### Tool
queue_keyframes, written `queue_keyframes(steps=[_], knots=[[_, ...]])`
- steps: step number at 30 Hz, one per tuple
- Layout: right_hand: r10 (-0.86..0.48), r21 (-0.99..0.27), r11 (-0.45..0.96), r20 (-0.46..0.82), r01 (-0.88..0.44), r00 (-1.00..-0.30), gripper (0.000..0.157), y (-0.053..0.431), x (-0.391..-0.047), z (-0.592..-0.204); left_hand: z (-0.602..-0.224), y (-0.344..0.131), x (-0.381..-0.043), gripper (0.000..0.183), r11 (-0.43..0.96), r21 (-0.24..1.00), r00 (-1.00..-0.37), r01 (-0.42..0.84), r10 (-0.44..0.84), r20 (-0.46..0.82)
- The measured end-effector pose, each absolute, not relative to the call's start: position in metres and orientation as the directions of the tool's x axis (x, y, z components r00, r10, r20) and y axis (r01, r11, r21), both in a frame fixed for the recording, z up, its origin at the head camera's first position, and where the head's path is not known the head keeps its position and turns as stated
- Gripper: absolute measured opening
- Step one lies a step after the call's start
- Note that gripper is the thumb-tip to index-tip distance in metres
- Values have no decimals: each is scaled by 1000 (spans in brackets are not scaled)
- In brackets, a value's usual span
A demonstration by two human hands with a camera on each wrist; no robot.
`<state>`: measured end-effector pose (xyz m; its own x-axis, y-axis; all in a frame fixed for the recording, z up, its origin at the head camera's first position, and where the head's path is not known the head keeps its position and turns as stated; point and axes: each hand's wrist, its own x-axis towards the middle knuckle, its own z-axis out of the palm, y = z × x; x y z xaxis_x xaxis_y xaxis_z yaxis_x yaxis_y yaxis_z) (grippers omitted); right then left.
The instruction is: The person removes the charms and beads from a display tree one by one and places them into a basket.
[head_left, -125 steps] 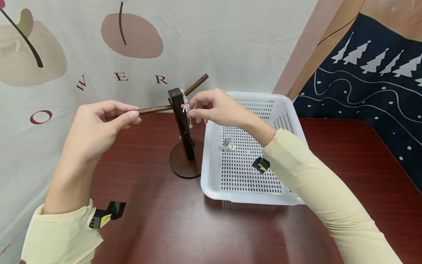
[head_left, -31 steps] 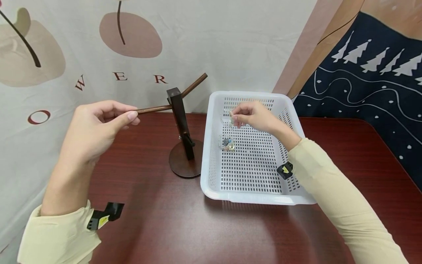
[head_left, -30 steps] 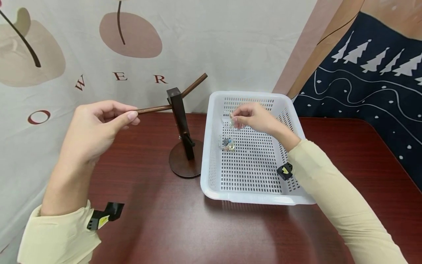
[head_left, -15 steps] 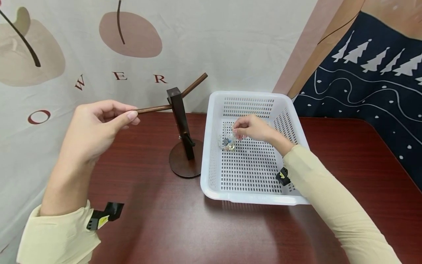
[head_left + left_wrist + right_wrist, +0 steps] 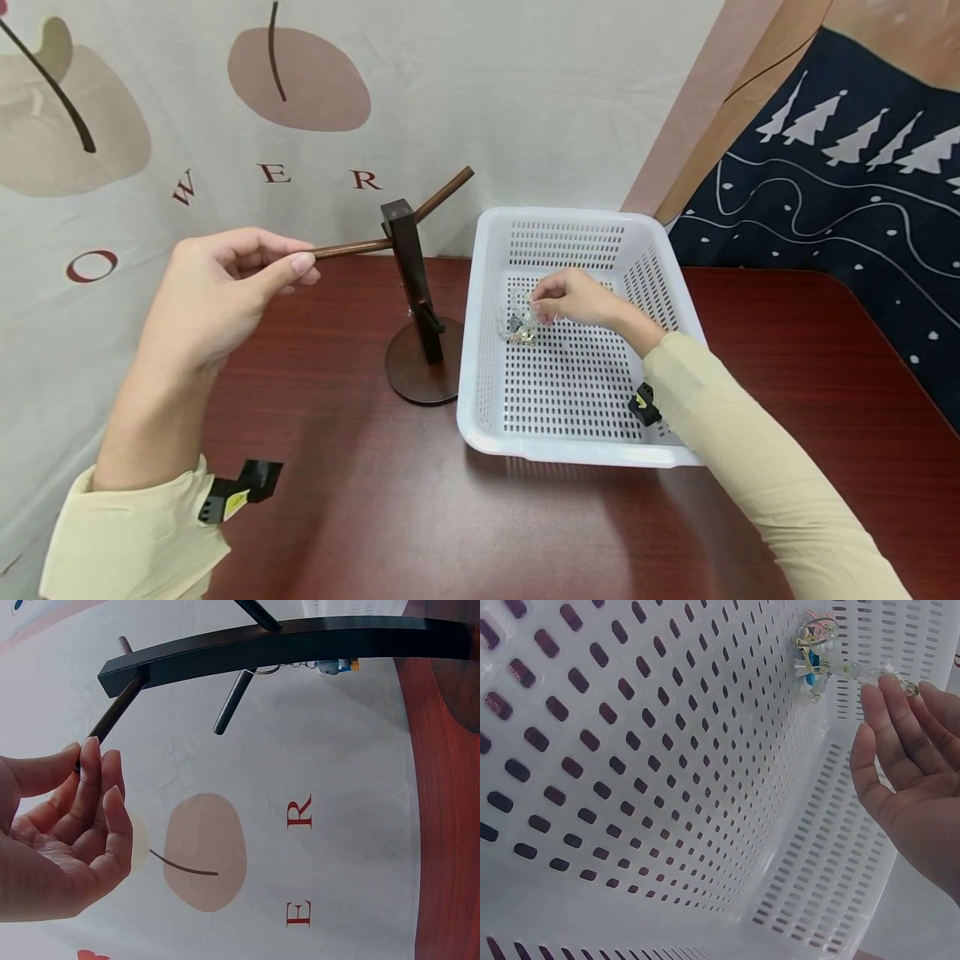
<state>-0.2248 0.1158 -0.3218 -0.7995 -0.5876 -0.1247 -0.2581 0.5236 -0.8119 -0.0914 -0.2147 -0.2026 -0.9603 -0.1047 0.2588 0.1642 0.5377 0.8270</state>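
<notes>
My left hand [image 5: 217, 292] pinches the outer end of a long brown peg [image 5: 348, 248] on a dark wooden jewelry stand [image 5: 411, 279]. The left wrist view shows thumb and fingertips closed on that peg's tip. Down inside the white plastic basket [image 5: 585, 452], my right hand [image 5: 577, 300] pinches a clear beaded bracelet [image 5: 859, 671] between thumb and fingertips. Its beads run from the fingers to a small heap of charm jewelry [image 5: 810, 664] with blue, pink and gold bits on the basket floor. Part of the bracelet is hidden behind the fingers.
Another long peg [image 5: 446, 192] slants up behind the post, and a short dark peg [image 5: 430, 317] juts out lower. A blue and yellow charm [image 5: 334, 666] hangs beside the post. The stand's round base [image 5: 420, 392] is close against the basket's left side.
My right hand has carried the beaded bracelet from the stand's post into the basket and lowered it beside the heap. The left hand keeps its pinch on the peg.
</notes>
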Motion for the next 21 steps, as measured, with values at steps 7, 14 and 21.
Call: queue_keyframes(steps=[7, 14, 21], knots=[[-592, -807, 524, -116, -273, -797, 15, 117, -227, -324, -202, -215, -91, 15, 529, 832, -960, 170, -103, 262], [-589, -811, 528, -138, -250, -796, 16, 118, -228, -323, -202, -215, -91, 14, 528, 831, -959, 174, -102, 265], [-600, -833, 494, -120, -249, -791, 16, 118, -227, -317, -202, -214, -91, 16, 519, 837, -960, 174, -99, 261]])
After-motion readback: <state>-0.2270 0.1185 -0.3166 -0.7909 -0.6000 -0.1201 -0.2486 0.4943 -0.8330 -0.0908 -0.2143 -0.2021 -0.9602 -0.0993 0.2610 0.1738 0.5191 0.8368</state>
